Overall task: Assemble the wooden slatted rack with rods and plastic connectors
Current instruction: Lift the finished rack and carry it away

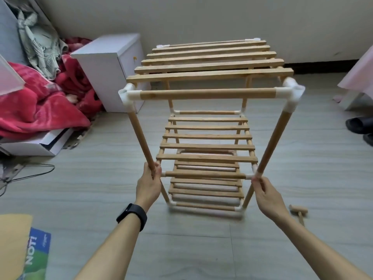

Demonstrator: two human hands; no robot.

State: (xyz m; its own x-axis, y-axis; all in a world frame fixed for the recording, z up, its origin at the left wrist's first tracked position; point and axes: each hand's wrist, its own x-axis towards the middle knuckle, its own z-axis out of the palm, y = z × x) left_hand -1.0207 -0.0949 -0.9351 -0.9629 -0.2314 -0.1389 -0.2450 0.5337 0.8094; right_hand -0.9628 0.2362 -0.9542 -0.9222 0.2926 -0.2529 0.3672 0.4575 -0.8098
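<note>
In the middle of the frame stands the wooden slatted rack [205, 138] on a grey plank floor [101, 178], three slatted tiers visible, with the top tier up near the wall. Each hand is wrapped around one of the two front upright rods: the left hand [148, 184] is closed on the lower end of the left rod [141, 136], the right hand [266, 197] pinches shut on the bottom of the right rod [272, 142]. Both rods run up into white plastic corner connectors, the left connector [128, 96] and the right connector [292, 90], which are joined by a horizontal rod [207, 93] across the top front. The lower ends of the held rods sit right by the middle tier's front corners; can't tell if they're seated there. A black watch [132, 216] sits on the left wrist. A small wooden mallet [298, 212] lies on the floor at lower right, just beside the right forearm. At left there's a red blanket [40, 102] and a white box [109, 63].
</note>
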